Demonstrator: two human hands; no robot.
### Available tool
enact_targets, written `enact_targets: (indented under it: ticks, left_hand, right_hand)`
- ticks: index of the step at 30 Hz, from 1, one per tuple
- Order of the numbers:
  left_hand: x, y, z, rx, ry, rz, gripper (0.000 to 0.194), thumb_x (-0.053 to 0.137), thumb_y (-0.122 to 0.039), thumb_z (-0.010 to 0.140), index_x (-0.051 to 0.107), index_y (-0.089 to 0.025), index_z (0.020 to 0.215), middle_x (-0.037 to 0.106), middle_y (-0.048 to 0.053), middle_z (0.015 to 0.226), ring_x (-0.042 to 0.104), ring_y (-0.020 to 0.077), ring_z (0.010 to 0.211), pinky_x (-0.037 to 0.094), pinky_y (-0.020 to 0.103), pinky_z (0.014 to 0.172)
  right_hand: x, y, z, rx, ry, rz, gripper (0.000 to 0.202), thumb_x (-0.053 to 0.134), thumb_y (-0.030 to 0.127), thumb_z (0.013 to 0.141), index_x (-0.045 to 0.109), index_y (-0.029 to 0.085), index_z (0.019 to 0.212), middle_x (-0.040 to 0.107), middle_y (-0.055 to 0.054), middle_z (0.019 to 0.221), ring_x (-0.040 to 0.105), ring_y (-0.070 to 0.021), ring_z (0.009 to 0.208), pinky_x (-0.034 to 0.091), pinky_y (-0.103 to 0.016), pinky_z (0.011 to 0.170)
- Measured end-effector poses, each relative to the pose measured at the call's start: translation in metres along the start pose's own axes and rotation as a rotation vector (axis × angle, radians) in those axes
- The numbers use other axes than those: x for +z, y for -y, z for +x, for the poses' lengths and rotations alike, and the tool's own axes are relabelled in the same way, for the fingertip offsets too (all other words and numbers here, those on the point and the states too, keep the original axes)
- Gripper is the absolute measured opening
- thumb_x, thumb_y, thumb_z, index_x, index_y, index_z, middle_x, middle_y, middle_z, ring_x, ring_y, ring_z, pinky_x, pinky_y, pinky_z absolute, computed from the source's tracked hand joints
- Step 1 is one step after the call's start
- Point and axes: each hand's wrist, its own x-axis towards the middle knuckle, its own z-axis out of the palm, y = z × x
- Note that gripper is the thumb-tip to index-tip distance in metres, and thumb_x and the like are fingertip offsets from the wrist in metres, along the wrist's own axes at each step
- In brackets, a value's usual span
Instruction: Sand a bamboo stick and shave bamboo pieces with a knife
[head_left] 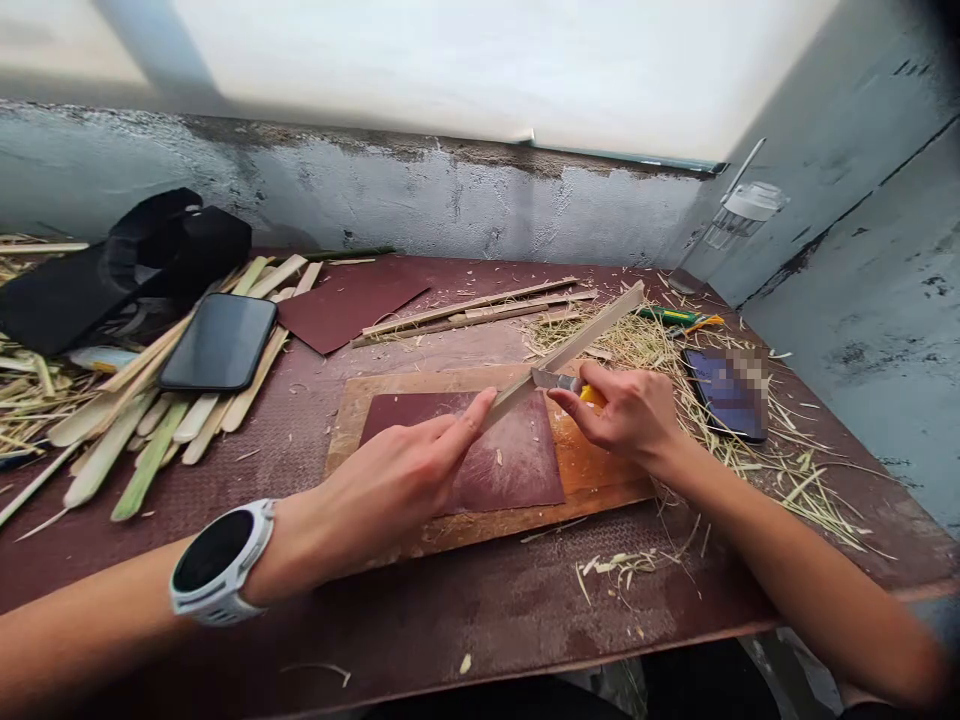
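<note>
A flat pale strip, looking like bamboo or wood (592, 330), slants up and to the right from my left hand (409, 465), which is closed around its lower end. My right hand (630, 410) grips a utility knife with a yellow handle (592, 395). The knife's blade (553, 380) touches the strip near its middle. Below both hands lies a wooden board (600, 470) with a dark red sheet of sandpaper-like material (517, 470) on it, dusted with pale powder. My left wrist bears a watch with a white case (221, 565).
At left, a phone (220, 342) lies on several carved strips (112, 460), beside a black cloth item (172, 240). Long strips (480, 312) lie behind the board. Shavings (795, 480) surround a second phone (724, 395) at right. A clear cup (750, 210) stands near the wall.
</note>
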Motion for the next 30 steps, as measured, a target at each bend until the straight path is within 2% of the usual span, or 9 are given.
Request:
enact_targets:
  ticks: [2,5,9,11,14,17,20,24,30]
  left_hand:
    - [-0.002,0.001,0.001,-0.022,-0.004,-0.035,0.059,0.036,-0.01,0.101,0.038,-0.009,0.16,0.073,0.006,0.091,0.066,0.0162,0.072,0.053,0.025,0.066]
    - [-0.004,0.001,0.003,-0.092,0.013,-0.147,0.049,0.039,-0.021,0.109,0.043,-0.01,0.157,0.062,-0.004,0.07,0.052,0.0098,0.055,0.044,0.018,0.056]
    - [-0.001,0.003,0.003,-0.017,-0.02,0.0,0.055,0.034,-0.015,0.105,0.039,-0.002,0.159,0.071,0.009,0.094,0.063,0.0153,0.075,0.052,0.025,0.068]
    - [-0.001,0.002,0.003,-0.045,-0.006,-0.037,0.054,0.035,-0.017,0.105,0.042,-0.004,0.157,0.069,0.007,0.088,0.06,0.014,0.071,0.051,0.024,0.066]
    - [-0.008,-0.003,0.003,-0.173,0.036,-0.233,0.047,0.04,-0.027,0.11,0.051,-0.01,0.152,0.054,-0.005,0.066,0.047,0.0086,0.055,0.041,0.016,0.054]
    - [-0.014,-0.008,0.002,-0.149,-0.019,-0.232,0.047,0.042,-0.024,0.109,0.05,-0.009,0.152,0.052,-0.007,0.064,0.044,0.0074,0.053,0.039,0.015,0.053]
    - [-0.014,-0.009,0.002,-0.079,-0.072,-0.178,0.048,0.043,-0.02,0.108,0.047,-0.008,0.154,0.058,-0.005,0.069,0.047,0.0074,0.055,0.041,0.016,0.056]
    - [-0.01,-0.011,0.002,-0.076,-0.082,-0.18,0.047,0.044,-0.016,0.108,0.047,-0.007,0.154,0.057,-0.006,0.069,0.046,0.0069,0.055,0.04,0.016,0.056]
    - [-0.002,-0.012,-0.002,-0.001,-0.094,-0.261,0.052,0.046,-0.013,0.108,0.04,-0.015,0.16,0.056,-0.007,0.071,0.048,0.0067,0.058,0.04,0.015,0.058]
  right_hand:
    - [0.001,-0.001,0.002,-0.003,0.001,0.017,0.07,0.039,0.083,0.095,0.067,0.022,0.073,0.062,-0.003,0.055,0.052,-0.0147,0.049,0.02,-0.029,0.051]
    - [0.002,-0.001,0.002,-0.01,-0.002,0.035,0.068,0.041,0.082,0.096,0.068,0.023,0.074,0.064,-0.003,0.058,0.053,-0.0148,0.05,0.019,-0.029,0.052]
    - [0.006,0.0,0.001,0.016,-0.008,0.015,0.069,0.042,0.082,0.095,0.068,0.022,0.075,0.066,-0.004,0.061,0.053,-0.0146,0.051,0.019,-0.03,0.053]
    - [0.007,-0.005,0.002,0.022,0.005,0.023,0.068,0.042,0.083,0.094,0.069,0.023,0.076,0.065,-0.003,0.061,0.052,-0.0147,0.051,0.019,-0.03,0.053]
    - [0.003,-0.023,0.006,0.135,0.009,0.056,0.069,0.039,0.082,0.095,0.065,0.024,0.072,0.059,-0.002,0.055,0.049,-0.0152,0.049,0.02,-0.03,0.052]
    - [-0.006,-0.038,0.006,0.275,-0.051,0.084,0.068,0.038,0.081,0.096,0.059,0.024,0.067,0.053,-0.001,0.051,0.047,-0.0159,0.049,0.025,-0.03,0.053]
    - [-0.012,-0.031,0.0,0.201,-0.054,0.171,0.065,0.04,0.08,0.096,0.062,0.024,0.07,0.051,0.0,0.05,0.049,-0.0159,0.05,0.027,-0.029,0.054]
    - [-0.009,-0.002,-0.011,0.061,0.012,0.249,0.066,0.042,0.08,0.096,0.063,0.023,0.071,0.053,0.0,0.052,0.05,-0.0143,0.049,0.024,-0.029,0.053]
    - [-0.007,0.009,-0.016,-0.006,0.021,0.261,0.068,0.04,0.078,0.098,0.06,0.022,0.066,0.053,0.0,0.052,0.046,-0.0127,0.048,0.02,-0.03,0.053]
